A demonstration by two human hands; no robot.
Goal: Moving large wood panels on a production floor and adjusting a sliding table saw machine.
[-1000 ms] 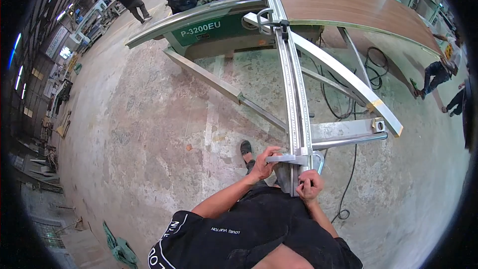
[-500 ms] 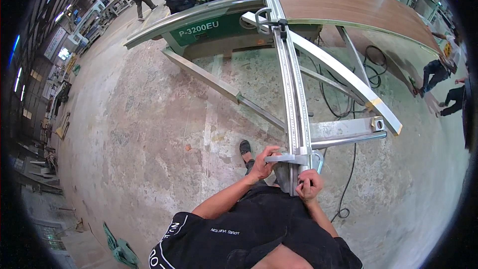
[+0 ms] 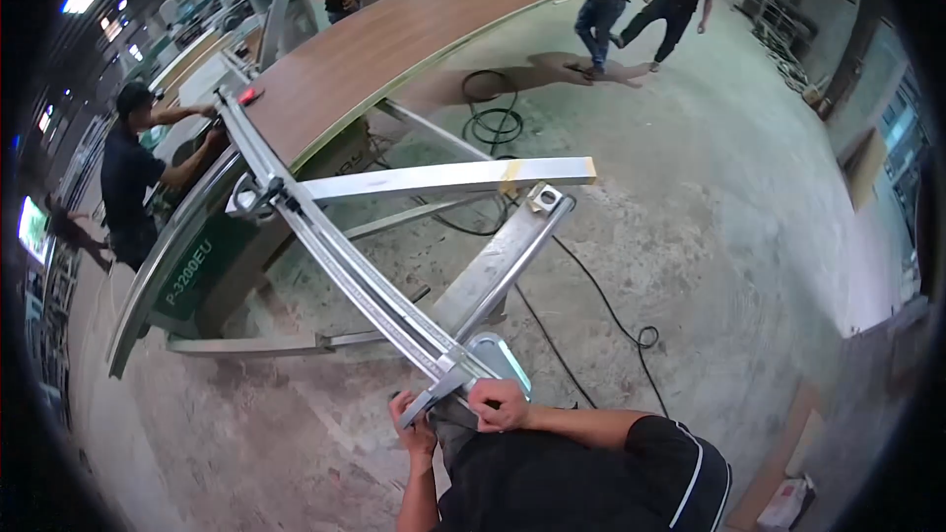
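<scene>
A long metal fence rail point(image 3: 360, 281) with a measuring scale runs from the saw table to my waist. On its near end sits a sliding metal stop point(image 3: 434, 397) with a flat arm angled down to the left. My left hand point(image 3: 414, 426) is closed around that arm, fingers on its outer end. My right hand point(image 3: 500, 404) is curled tight against the right side of the rail's end; whatever lies inside its fingers is hidden. Just beyond it a pale rounded plate point(image 3: 501, 360) shows under the rail. Farther up, a black clamp-like fitting point(image 3: 279, 195) is fixed to the rail.
A large wood-grain panel point(image 3: 394, 30) lies across the green-sided panel saw point(image 3: 192, 271). A white crossbar point(image 3: 453, 175) and a support arm point(image 3: 498, 266) extend right. Black cable point(image 3: 641, 340) loops over the floor. Co-workers stand left, behind the panel and at its far right end.
My view has swung to the right, so the rail now slants from upper left toward me. Both hands stay at the rail's near end, on the stop and beside it.
</scene>
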